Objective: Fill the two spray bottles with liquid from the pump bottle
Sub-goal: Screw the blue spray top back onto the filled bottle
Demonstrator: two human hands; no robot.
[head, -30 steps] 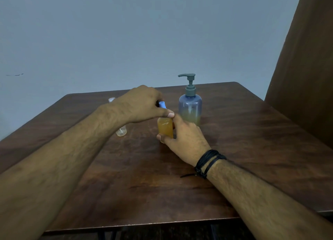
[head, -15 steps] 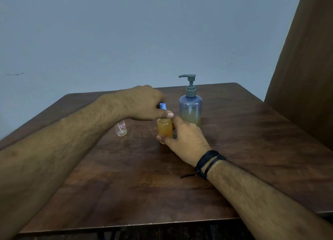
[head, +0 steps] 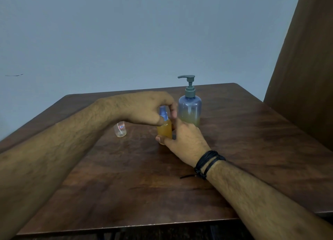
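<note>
Left of the pump bottle [head: 189, 110], beyond the left forearm, stands the clear spray bottle [head: 120, 130], small, labelled, seemingly empty; it would be light and easy to tip, so best steadied low on its body. Nearer the pump bottle, just to its left, the left hand [head: 144, 108] curls its thumb and fingertips round the blue spray cap [head: 163, 113] of the amber spray bottle [head: 164, 130], which looks full and therefore heavier, its smooth plastic likely slippery if wet. The right hand [head: 185, 142] grips its body, thumb low and fingers wrapped behind. The pump bottle itself is bluish and translucent, with yellowish liquid low inside.
</note>
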